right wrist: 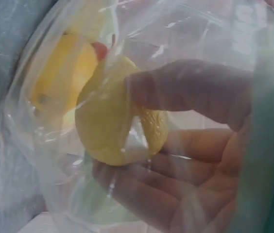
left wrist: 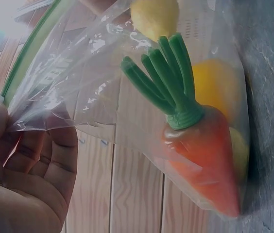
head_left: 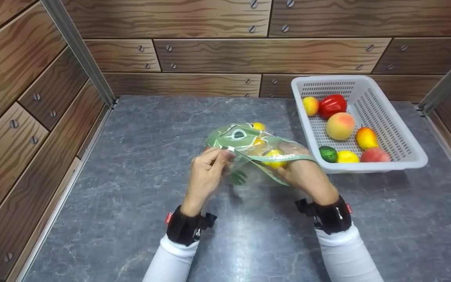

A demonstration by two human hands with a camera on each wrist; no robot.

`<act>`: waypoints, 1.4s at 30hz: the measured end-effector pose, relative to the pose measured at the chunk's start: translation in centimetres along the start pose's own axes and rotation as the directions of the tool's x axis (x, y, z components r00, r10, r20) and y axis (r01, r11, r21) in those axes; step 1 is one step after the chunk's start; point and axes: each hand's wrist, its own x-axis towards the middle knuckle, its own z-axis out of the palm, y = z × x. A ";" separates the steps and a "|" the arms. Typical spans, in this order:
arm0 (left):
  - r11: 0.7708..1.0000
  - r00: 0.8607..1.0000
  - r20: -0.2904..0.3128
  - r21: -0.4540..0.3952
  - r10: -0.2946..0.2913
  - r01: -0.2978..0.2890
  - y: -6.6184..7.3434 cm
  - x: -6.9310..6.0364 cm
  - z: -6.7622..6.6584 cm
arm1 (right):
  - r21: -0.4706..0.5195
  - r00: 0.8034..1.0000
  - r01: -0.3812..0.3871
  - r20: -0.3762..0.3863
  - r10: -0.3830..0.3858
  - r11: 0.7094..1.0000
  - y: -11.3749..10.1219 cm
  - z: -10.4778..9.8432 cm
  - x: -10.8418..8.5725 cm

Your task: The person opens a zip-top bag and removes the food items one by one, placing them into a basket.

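Left hand (head_left: 205,176) pinches the edge of a glossy clear-green zip bag (head_left: 219,138), left of the perforated plastic basket (head_left: 401,125); right hand (head_left: 307,178), inside, grips a dimpled lemon (right wrist: 103,119). Marbled grey tabletop (head_left: 131,164) under basket, wood-print panels (head_left: 217,55) behind.

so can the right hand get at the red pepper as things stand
Probably not right now: the right hand is inside the plastic bag, holding a yellow fruit, so it would likely need to come out first. The red pepper looks uncovered in the open basket.
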 end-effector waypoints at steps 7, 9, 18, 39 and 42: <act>1.000 1.000 -0.016 -0.007 -0.003 0.003 0.0 0.0 -0.1 | 0.076 0.996 -0.059 0.075 0.053 0.995 -0.7 -1.6 -0.6; 1.000 1.000 -0.016 -0.004 0.002 -0.002 0.0 0.1 -0.1 | 0.095 0.998 -0.045 0.055 0.039 0.995 -0.9 -1.9 -0.7; 1.000 1.000 -0.026 0.013 -0.007 0.008 0.3 0.2 -0.3 | 0.065 1.000 0.006 0.015 -0.007 0.998 -1.2 -3.5 -1.7; 0.999 0.999 -0.014 -0.004 -0.033 0.033 -0.3 0.1 -0.1 | 0.044 0.999 0.028 0.043 -0.030 0.999 -0.4 -5.2 -2.6; 0.999 0.999 -0.013 -0.007 -0.038 0.038 -0.3 0.1 -0.2 | 0.054 0.998 0.035 0.050 -0.038 0.998 -0.3 -5.4 -2.7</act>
